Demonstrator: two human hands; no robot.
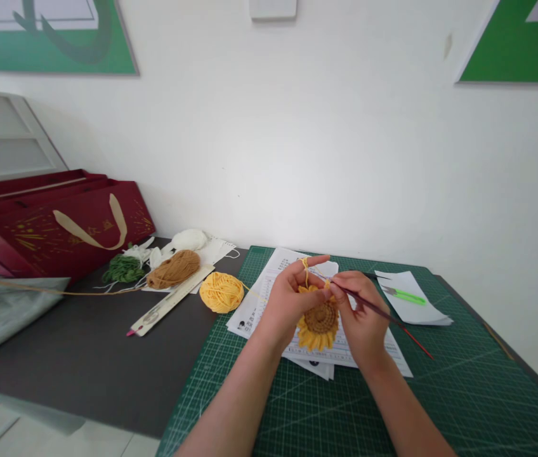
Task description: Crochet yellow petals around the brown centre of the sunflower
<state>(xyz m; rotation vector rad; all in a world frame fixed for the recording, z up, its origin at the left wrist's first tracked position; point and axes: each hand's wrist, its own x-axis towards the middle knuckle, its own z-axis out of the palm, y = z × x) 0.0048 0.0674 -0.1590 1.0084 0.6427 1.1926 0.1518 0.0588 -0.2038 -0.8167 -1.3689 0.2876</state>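
Our left hand [292,298] pinches the crocheted sunflower [319,320] above the papers [254,308]; our right hand [361,317] grips a hook [383,314], seemingly at its edge.

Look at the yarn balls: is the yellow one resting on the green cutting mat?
No, the yellow yarn ball sits on the dark table, just left of the green cutting mat.

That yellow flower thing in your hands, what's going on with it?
A person is crocheting. The left hand holds a yellow sunflower piece with a brown middle, yellow yarn looped over a finger. The right hand holds a crochet hook at the flower's top edge. Printed sheets lie underneath on a green cutting mat; a yellow yarn ball sits to the left.
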